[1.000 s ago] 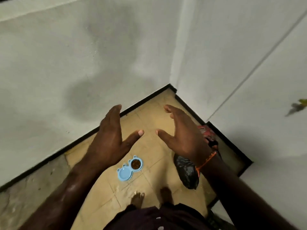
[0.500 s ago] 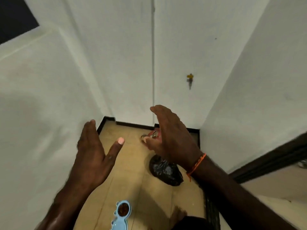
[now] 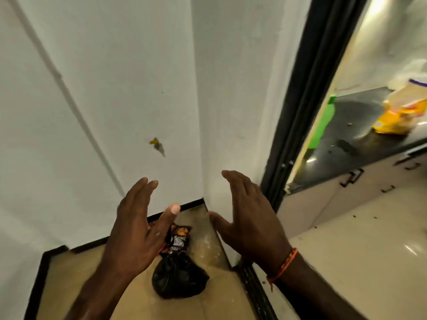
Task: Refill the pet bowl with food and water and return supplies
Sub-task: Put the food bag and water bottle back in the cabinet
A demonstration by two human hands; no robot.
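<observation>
While the left hand (image 3: 136, 229) and right hand (image 3: 249, 218) hang spread and empty, the pet bowl is out of view, and the supplies on the dark tabletop (image 3: 360, 135) look light: the green bottle (image 3: 322, 122), rigid, grasped mid-body; the yellow bag (image 3: 397, 112), soft, by its neck.

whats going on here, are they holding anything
Nothing is in hand right now. The person's left hand and right hand are both held out in front, fingers straight and empty, above a floor corner. On the floor below them lie a tied black bag and a snack packet. Through the doorway on the right, a green bottle and a yellow bag sit on a dark counter. The pet bowl is not in view.
</observation>
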